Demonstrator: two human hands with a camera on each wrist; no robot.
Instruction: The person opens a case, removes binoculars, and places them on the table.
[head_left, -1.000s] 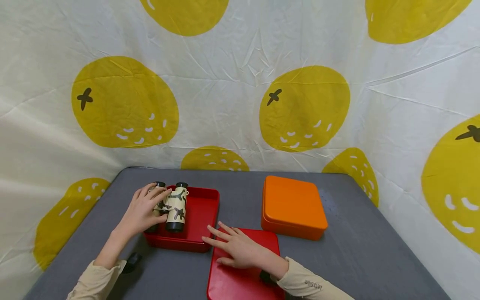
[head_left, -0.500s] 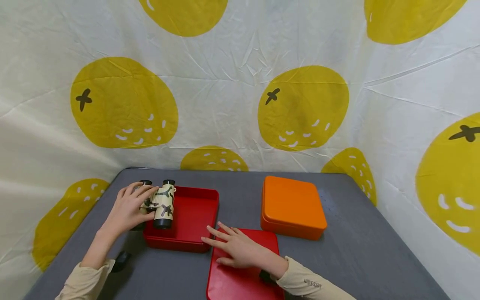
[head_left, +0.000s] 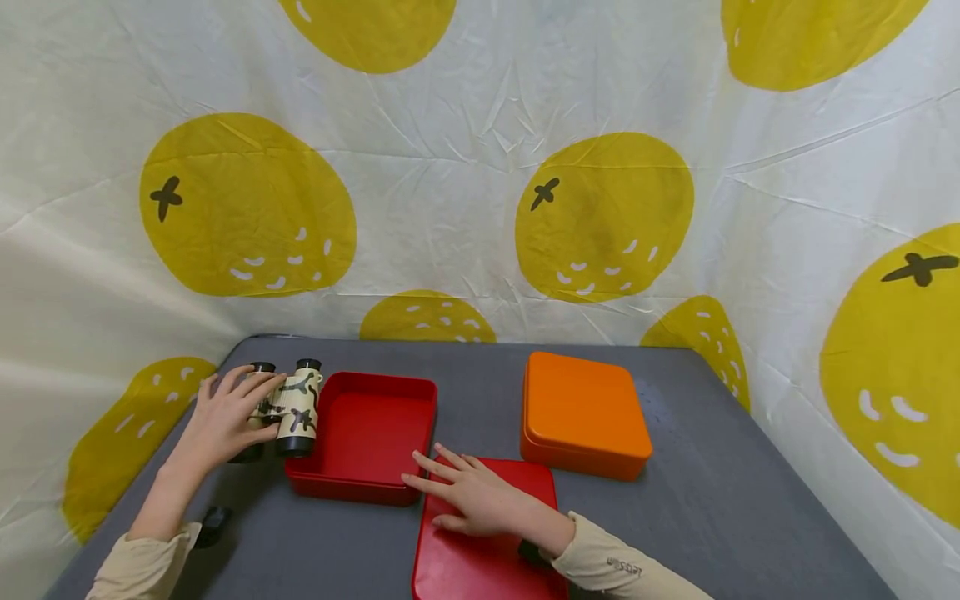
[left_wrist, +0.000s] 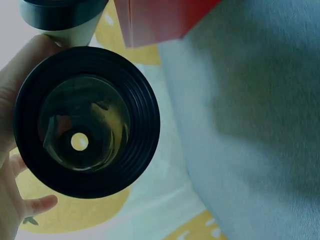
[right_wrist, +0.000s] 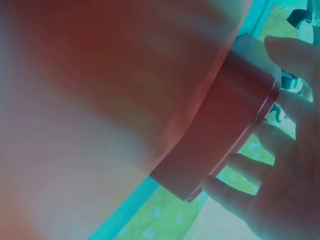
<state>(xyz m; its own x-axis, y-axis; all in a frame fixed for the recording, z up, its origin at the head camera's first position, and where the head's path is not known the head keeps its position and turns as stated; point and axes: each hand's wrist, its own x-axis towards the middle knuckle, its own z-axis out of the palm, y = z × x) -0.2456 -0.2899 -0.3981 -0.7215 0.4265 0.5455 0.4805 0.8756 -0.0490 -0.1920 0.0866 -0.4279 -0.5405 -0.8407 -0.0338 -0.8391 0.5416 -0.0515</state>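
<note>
Camouflage-patterned binoculars [head_left: 302, 406] with black ends are gripped in my left hand [head_left: 221, 421], beside the left edge of an open red box [head_left: 352, 490] and partly in front of it. In the left wrist view, one large black-rimmed barrel of the binoculars [left_wrist: 146, 125] faces the camera, hiding part of the fingers. My right hand [head_left: 480, 500] has its fingers spread over a red lid [head_left: 480, 575], with fingertips near the box's front right corner. Whether the palm touches the lid cannot be told. The right wrist view shows the box wall [right_wrist: 220, 120] beyond the blurred lid.
An orange box [head_left: 588, 408] with its lid on stands at the back right of the grey table [head_left: 720, 500]. Behind and around the table hangs a white curtain [head_left: 450, 167] with yellow fruit prints.
My left hand has carried the binoculars leftward, from over the red box to its left edge. The right hand, lid and boxes have stayed in place.
</note>
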